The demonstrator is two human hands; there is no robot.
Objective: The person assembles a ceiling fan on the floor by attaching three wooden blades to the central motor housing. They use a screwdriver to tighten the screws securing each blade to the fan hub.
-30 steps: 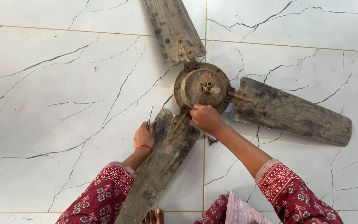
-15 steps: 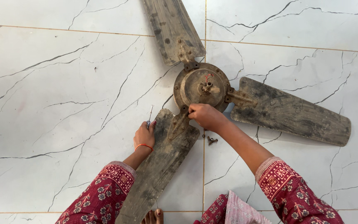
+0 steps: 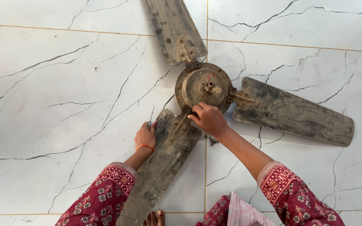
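Two hands work a dirty fan [image 3: 204,86] lying flat on the floor [image 3: 55,96]: left hand [image 3: 146,136] gripping a screwdriver [image 3: 151,117] beside the near blade [image 3: 164,163], right hand [image 3: 209,120] pinching the bracket [image 3: 181,124], steadying it.

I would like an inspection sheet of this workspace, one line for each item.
Surface: white marble-look floor tiles with dark veins and thin grout lines.
Job's things: dirty three-blade metal ceiling fan lying flat; near blade points toward the person.
Clutter: small dark screws on the floor beside the right wrist.
Grips: left hand holds a thin metal screwdriver at the near blade's edge; right hand rests its fingertips on the blade bracket at the hub.
Cables: short red wire at the hub centre.
Surroundings: red patterned sleeves, pink cloth, toes at the lower edge.
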